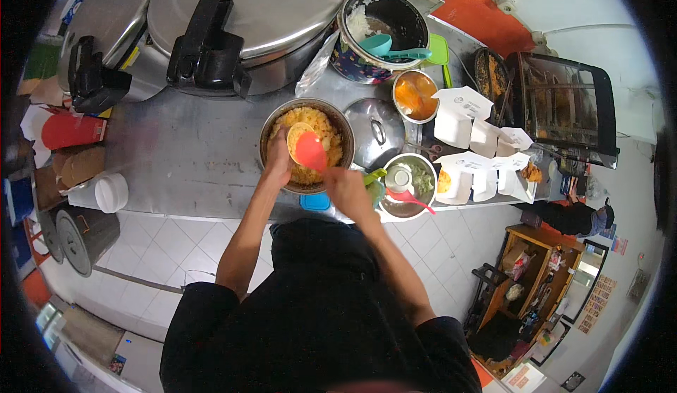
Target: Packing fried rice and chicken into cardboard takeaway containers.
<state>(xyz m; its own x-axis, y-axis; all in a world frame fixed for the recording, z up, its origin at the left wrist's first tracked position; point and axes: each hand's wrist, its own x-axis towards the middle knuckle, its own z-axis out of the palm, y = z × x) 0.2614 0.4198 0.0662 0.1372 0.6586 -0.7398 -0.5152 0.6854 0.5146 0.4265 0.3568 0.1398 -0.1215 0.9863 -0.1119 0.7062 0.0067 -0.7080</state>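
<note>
Closest to me, the right hand is closed in a fist around the handle of a broad red paddle, whose blade covers part of a small round cup packed with yellow rice. I see the left hand curled against that cup's side, gripping it, some fingers hidden. The cup sits over a round metal pot of yellow rice on the grey metal table. Just right of the pot lies a domed steel lid. Farther off, I have a dark patterned pot and a large steel cooker with a black handle.
</note>
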